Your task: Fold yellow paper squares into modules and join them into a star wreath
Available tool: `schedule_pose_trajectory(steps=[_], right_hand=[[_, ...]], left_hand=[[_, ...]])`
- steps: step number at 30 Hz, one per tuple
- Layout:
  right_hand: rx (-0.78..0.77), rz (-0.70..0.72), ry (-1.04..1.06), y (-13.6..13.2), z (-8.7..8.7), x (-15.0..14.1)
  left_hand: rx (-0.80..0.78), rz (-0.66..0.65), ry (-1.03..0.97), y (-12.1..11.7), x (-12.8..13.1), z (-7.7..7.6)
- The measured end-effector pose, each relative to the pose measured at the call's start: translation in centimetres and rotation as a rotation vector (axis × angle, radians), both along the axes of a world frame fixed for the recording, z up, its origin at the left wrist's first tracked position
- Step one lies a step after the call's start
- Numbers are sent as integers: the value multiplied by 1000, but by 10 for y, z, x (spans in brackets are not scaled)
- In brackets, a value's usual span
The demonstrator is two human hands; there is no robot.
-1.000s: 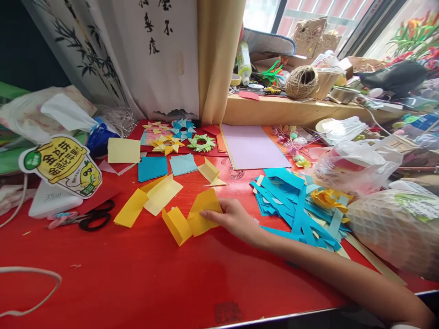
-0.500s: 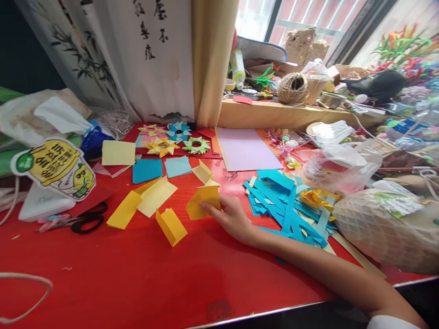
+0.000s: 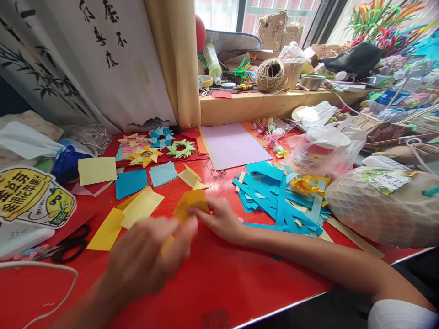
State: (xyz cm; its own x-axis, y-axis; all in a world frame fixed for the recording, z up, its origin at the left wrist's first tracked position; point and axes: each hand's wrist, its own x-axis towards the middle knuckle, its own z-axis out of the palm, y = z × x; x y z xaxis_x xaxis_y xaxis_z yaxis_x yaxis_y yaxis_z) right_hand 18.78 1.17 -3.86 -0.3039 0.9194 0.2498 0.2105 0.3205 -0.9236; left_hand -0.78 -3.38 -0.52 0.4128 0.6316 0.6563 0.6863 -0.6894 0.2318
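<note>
My right hand point(image 3: 226, 219) pinches a folded orange-yellow paper point(image 3: 192, 204) between thumb and fingers, a little above the table. My left hand point(image 3: 147, 253) is smeared by motion and lies just left of that paper; whether its fingers grip anything cannot be made out. A bit of another orange-yellow paper point(image 3: 167, 245) shows beside the left fingers, mostly hidden by them. Behind the hands stands a folded cream paper point(image 3: 190, 176). Flat to the left are a pale yellow sheet point(image 3: 143, 206) and a deeper yellow sheet point(image 3: 105, 228).
Paper stacks in blue point(image 3: 131, 183), light blue point(image 3: 163, 174) and pale yellow point(image 3: 97, 170) lie at the back left. Folded paper rings point(image 3: 145, 156) rest behind them. Blue paper strips point(image 3: 270, 201) heap at right, near a netted bundle point(image 3: 380, 205). Black-handled scissors point(image 3: 70, 244) lie left.
My left hand has come into view from the lower left, covering most of the folded paper lying there. My right hand keeps its hold. The whole view has shifted to the right.
</note>
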Motion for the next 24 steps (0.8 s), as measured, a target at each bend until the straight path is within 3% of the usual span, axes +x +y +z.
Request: schedule_pose_trajectory(steps=[2,4,9,18,24], right_hand=[[-17,0,12,0,1,0],[-33,22,29,0,2,1],[13,114,-11,-2,3,2],[32,154,-106,-3,3,1],[6,213,-143,-5,8,1]], left_hand=[[-22,88,37,25,18,0],[-162,164,35,37,28,-2],[-400,131,-95,30,27,-4],[-517,99,-233,25,25,-2],[-463,70,-250,22,23,1]])
